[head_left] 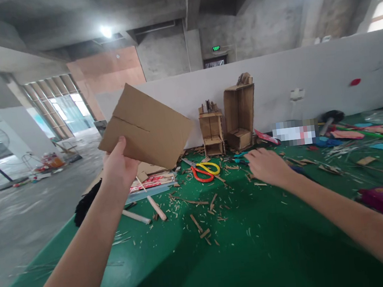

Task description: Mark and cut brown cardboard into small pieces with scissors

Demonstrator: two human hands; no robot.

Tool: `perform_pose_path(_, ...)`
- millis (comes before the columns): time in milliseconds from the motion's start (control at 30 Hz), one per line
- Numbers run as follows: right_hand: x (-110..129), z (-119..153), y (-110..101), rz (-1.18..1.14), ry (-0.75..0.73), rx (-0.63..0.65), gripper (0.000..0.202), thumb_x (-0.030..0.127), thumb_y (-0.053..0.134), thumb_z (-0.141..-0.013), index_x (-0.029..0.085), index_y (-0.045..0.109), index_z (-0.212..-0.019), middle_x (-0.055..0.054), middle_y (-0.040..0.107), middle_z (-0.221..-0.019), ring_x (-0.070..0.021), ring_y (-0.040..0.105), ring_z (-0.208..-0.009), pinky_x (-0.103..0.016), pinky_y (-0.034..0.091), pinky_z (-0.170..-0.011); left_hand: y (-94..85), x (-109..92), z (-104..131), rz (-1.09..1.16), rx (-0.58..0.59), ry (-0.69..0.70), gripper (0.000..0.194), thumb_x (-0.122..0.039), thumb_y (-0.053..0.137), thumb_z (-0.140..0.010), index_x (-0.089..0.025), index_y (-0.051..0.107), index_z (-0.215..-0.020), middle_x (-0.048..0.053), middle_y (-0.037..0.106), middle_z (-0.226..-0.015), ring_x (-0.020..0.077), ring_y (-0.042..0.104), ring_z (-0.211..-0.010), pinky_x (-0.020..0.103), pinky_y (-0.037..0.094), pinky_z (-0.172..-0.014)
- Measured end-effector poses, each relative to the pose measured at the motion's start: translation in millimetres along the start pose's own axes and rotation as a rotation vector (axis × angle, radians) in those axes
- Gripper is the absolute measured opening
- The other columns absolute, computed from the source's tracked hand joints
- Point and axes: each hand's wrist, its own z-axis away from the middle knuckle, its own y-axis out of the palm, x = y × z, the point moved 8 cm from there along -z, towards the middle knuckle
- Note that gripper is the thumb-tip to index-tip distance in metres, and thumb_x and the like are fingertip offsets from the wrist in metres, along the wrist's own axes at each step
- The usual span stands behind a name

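Cardboard (161,135) is gripped by left fingers (121,145); whether right fingers (255,156) grip is unclear.

We hold a flat brown cardboard sheet (156,140), slit partway across, tilted at eleven o'clock; our teal-handled tool (239,155) lies partly hidden at one o'clock.

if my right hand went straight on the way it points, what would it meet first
Most likely the teal-handled tool just beyond your right hand; depth is unclear, so the hand may already touch it or could pass above.
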Motion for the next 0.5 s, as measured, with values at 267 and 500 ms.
perform_pose_path(267,-41,6,16,0.172,0.177,0.047,0.021,0.024,0.044,-0.086,0.016,0.064,-0.088,-0.013,0.063,-0.094,-0.0292,0.048,-0.096,-0.041,0.030,-0.079,4.7,2,5,-0.002,0.042,0.001,0.023,-0.004,0.061,-0.074,-0.018,0.057,-0.092,0.005,0.064,-0.110,0.0219,0.054,-0.108,0.055,0.038,-0.095)
perform_pose_path(500,-40,-20,29,0.108,0.161,0.156,0.020,0.032,0.054,-0.082,0.016,0.065,-0.087,-0.012,0.069,-0.087,-0.0277,0.055,-0.092,-0.036,0.031,-0.077,2.8,10,7,-0.056,0.034,-0.044,0.019,-0.004,0.060,-0.074,-0.017,0.061,-0.089,0.005,0.066,-0.104,0.0222,0.056,-0.103,0.057,0.034,-0.096)
